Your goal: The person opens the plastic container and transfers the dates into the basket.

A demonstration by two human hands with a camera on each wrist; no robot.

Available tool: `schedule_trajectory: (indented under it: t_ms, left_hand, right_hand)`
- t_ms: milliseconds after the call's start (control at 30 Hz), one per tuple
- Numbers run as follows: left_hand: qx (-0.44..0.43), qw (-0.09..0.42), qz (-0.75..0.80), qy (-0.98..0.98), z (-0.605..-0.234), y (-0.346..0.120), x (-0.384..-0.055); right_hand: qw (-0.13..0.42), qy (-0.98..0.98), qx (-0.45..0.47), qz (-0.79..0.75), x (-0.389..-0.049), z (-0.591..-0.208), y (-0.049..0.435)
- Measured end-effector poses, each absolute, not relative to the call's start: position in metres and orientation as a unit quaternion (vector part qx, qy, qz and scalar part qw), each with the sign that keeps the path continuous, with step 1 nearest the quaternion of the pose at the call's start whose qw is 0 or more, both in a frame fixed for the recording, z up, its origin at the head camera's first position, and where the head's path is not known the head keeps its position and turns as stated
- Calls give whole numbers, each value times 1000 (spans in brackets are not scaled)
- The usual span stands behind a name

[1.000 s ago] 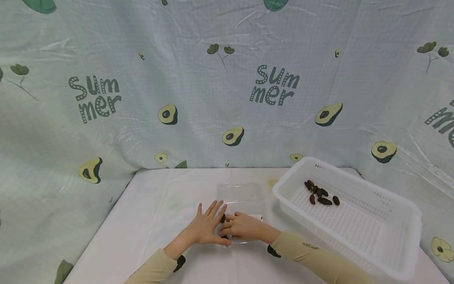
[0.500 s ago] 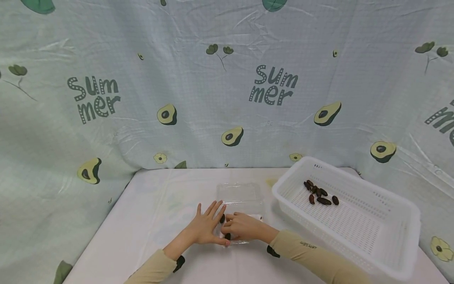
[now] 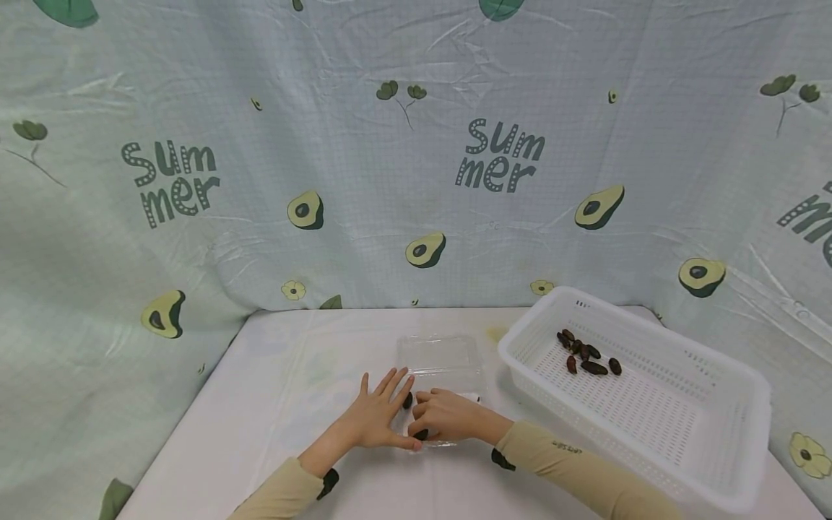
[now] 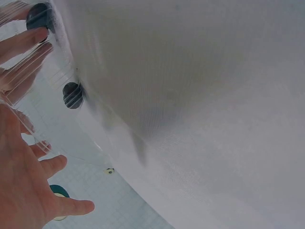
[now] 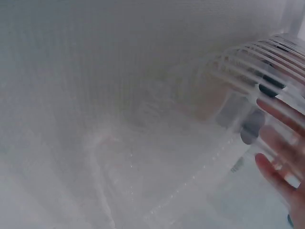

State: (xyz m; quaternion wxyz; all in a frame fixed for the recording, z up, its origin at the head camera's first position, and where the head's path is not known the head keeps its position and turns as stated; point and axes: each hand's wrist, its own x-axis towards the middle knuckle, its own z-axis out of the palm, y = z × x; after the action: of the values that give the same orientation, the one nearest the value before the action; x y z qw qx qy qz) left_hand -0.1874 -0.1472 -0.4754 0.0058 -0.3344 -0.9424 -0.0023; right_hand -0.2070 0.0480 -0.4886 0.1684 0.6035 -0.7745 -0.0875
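Observation:
A clear plastic clamshell box [image 3: 438, 352] lies on the table, its lid folded back away from me. My left hand [image 3: 373, 419] rests along the box's left side, fingers spread and straight. My right hand [image 3: 448, 417] reaches into the base with bent fingers, and a small dark oval fruit [image 3: 421, 435] sits between thumb and fingers. Another dark fruit [image 3: 407, 401] lies by the box's left wall, near the left fingertips. Through the plastic in the left wrist view, one dark fruit [image 4: 73, 95] shows apart from the right fingers. The right hand hides much of the base.
A white perforated plastic basket [image 3: 728, 433] stands on the right, with several dark red-brown oval fruits [image 3: 585, 352] toward its far left end. A printed avocado curtain [image 3: 364, 159] hangs behind and beside the white table [image 3: 260, 404].
The dark fruit at my right fingers has shifted slightly to the right, and those fingers have moved a little with it. My left hand has stayed in place.

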Motion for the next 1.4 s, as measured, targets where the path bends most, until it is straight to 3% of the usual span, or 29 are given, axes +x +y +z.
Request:
schedule_trajectory:
  t_ms: [500,867,1133,1400]
  left_hand:
    - [-330,12,1,-944,-477,-145,-187]
    - [-320,9,11,-947,-477,-143,-189]
    - [-327,14,15,-945,-476,-145,-188]
    - [-329,16,15,-944,-478,-146,-188]
  right_hand:
    - [198,-803,540,-156,-196,-465,77]
    - [267,-790,532,-149,-179,-419,108]
    - [296,-786,530,-118,-177,-395,145]
    - [290,-827,475,-80,-189,-380,201]
